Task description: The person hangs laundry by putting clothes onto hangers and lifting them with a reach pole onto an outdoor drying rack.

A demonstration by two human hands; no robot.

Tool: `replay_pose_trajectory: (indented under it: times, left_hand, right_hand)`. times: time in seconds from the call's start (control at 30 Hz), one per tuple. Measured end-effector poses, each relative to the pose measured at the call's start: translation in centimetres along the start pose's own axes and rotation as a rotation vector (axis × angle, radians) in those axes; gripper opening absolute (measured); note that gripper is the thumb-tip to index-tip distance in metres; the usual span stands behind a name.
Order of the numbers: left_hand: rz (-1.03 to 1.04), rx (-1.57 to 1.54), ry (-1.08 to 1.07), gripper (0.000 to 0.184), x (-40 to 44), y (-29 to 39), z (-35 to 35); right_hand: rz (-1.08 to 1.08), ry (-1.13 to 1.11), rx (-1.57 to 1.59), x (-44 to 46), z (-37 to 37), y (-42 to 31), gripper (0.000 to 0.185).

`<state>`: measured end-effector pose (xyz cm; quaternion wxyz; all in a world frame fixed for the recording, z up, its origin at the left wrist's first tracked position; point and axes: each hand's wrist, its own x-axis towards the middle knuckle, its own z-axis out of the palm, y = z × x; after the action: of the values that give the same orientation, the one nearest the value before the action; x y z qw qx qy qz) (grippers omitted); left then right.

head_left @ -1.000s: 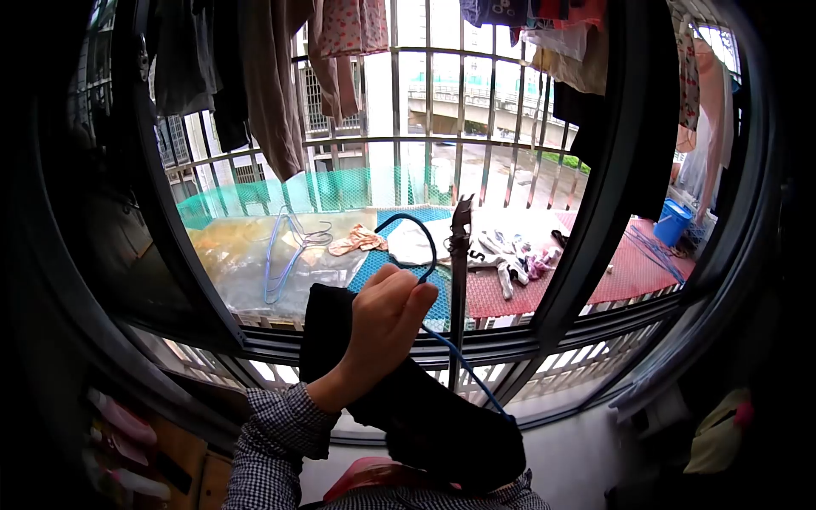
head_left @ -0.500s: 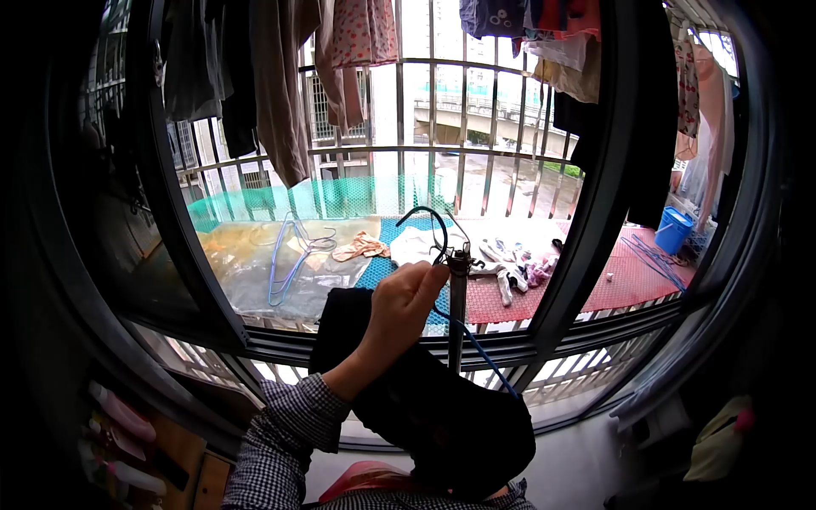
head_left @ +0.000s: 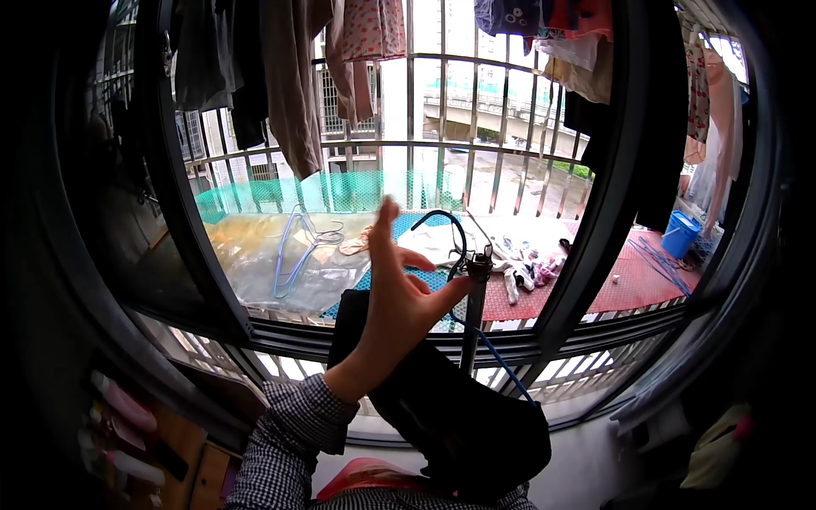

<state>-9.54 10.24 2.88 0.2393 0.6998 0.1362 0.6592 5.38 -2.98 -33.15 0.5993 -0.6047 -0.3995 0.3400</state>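
My left hand (head_left: 398, 297) is raised before the window with its fingers spread and its thumb reaching toward the pole top. A blue clothes hanger (head_left: 499, 361) has a dark curved hook (head_left: 460, 223) standing beside the head of a metal pole (head_left: 473, 323). Whether the hook rests on the pole head, I cannot tell. Below my hand, a black garment (head_left: 459, 416) droops in front of me, around the hanger's lower end. My right hand does not show; the garment covers that area.
Clothes (head_left: 289, 85) hang overhead beyond the window frame (head_left: 586, 255). On the ledge lie loose hangers (head_left: 293, 255), crumpled white laundry (head_left: 518, 272) and a red mat (head_left: 629, 280). A blue bucket (head_left: 680, 234) stands at right, before metal bars (head_left: 472, 178).
My left hand has let go of the hanger near its hook and spread its fingers upward. The view has shifted slightly, and the pole and hanger appear a little further right.
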Motion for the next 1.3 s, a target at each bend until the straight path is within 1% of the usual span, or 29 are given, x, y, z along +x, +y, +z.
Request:
replay_pose_trajectory:
  times: [0.07, 0.1, 0.2, 0.23, 0.27, 0.37, 0.47, 0.5, 0.53, 0.6, 0.63, 0.67, 0.7, 0.73, 0.77, 0.8, 0.83, 0.87, 0.9, 0.97, 1.1, 1.17, 1.2, 1.23, 1.27, 1.3]
  left_hand:
    - [-0.065, 0.066, -0.272, 0.083, 1.1, -0.4, -1.2]
    - [-0.046, 0.153, -0.310, 0.076, 1.6, -0.2, -1.4]
    - [0.035, 0.177, -0.292, 0.069, 1.6, -0.6, -1.3]
    - [0.081, 0.209, -0.256, 0.066, 1.3, -1.2, -0.9]
    - [0.089, 0.212, -0.228, 0.060, 1.1, -1.5, -0.6]
    - [0.017, 0.162, -0.232, 0.049, 0.7, -1.6, -0.1]
    - [0.001, 0.085, -0.235, 0.053, 0.7, -1.9, 0.4]
    - [0.036, 0.068, -0.258, 0.065, 1.0, -1.8, 0.2]
    - [-0.044, -0.050, -0.314, 0.079, 1.4, -1.6, 0.1]
    - [0.258, 0.270, -0.238, 0.087, 0.7, -3.8, -0.6]
    - [0.248, 0.149, -0.262, 0.088, -0.8, -3.9, -1.1]
    - [0.304, 0.229, -0.239, 0.089, -2.6, -4.2, -1.7]
    - [0.222, 0.257, -0.266, 0.092, -5.5, -4.3, -2.5]
    - [0.100, 0.228, -0.306, 0.094, -9.1, -5.3, -2.7]
    - [0.023, 0.153, -0.368, 0.097, -13.1, -7.5, -2.5]
    - [-0.261, 0.025, -0.500, 0.101, -15.6, -7.2, -2.4]
    - [-0.324, -0.031, -0.543, 0.104, -20.7, -8.8, -2.6]
    - [-0.506, -0.193, -0.608, 0.104, -22.9, -7.3, -2.2]
    - [-0.422, -0.012, -0.762, 0.106, -25.2, -8.0, -1.4]
    - [-0.409, -0.045, -0.619, 0.074, -29.6, -11.0, 1.1]
    - [-0.636, -0.172, -0.548, 0.050, -30.2, -17.1, 4.5]
    - [-0.725, -0.247, -0.503, 0.038, -28.5, -17.4, 5.2]
    - [-0.730, -0.327, -0.443, 0.031, -24.5, -15.0, 4.7]
    - [-0.736, -0.407, -0.386, 0.025, -20.0, -12.3, 4.1]
    - [-0.720, -0.502, -0.331, 0.019, -15.4, -9.4, 3.5]
    - [-0.684, -0.603, -0.297, 0.013, -11.6, -7.0, 2.9]
  right_hand:
    - [-0.033, -0.053, 0.020, 0.8, 1.7, -1.3, 0.035]
    - [-0.055, -0.085, 0.036, 1.3, 2.8, -2.1, 0.036]
    - [-0.135, -0.193, 0.088, 2.9, 6.7, -4.9, 0.037]
    - [-0.160, -0.224, 0.107, 3.5, 7.9, -5.9, 0.038]
    - [-0.182, -0.246, 0.120, 4.0, 8.7, -6.8, 0.039]
    - [-0.225, -0.265, 0.132, 4.9, 9.7, -8.7, 0.040]
    - [-0.259, -0.256, 0.130, 5.4, 9.2, -10.9, 0.042]
    - [-0.272, -0.252, 0.126, 5.4, 8.6, -11.9, 0.043]
    - [-0.283, -0.245, 0.127, 5.4, 7.8, -12.8, 0.043]
    - [-0.313, -0.228, 0.125, 5.6, 6.1, -15.1, 0.044]
    - [-0.330, -0.222, 0.126, 5.5, 5.2, -16.4, 0.045]
    - [-0.352, -0.220, 0.125, 5.7, 4.4, -17.9, 0.046]
    - [-0.376, -0.223, 0.129, 5.9, 3.7, -19.5, 0.046]
    - [-0.398, -0.227, 0.130, 6.1, 3.0, -21.2, 0.047]
    - [-0.419, -0.233, 0.130, 6.2, 2.7, -22.6, 0.047]
    - [-0.436, -0.238, 0.137, 6.5, 2.3, -24.2, 0.048]
    - [-0.455, -0.246, 0.140, 6.8, 2.2, -25.7, 0.049]
    - [-0.472, -0.254, 0.151, 7.1, 2.1, -27.2, 0.049]
    - [-0.490, -0.264, 0.160, 7.5, 2.1, -28.8, 0.050]
    - [-0.518, -0.285, 0.180, 8.5, 2.1, -31.4, 0.051]
    - [-0.556, -0.321, 0.267, 10.6, 2.6, -35.0, 0.053]
    - [-0.553, -0.324, 0.327, 11.0, 3.1, -35.0, 0.054]
    - [-0.653, -0.282, 0.309, 10.4, 3.5, -34.3, 0.055]
    - [-0.835, -0.197, 0.212, 9.3, 3.9, -33.0, 0.056]
    - [-1.130, 0.024, 0.022, 7.6, 4.3, -31.1, 0.068]
    - [-1.076, -0.026, -0.111, 6.3, 3.5, -27.4, 0.078]
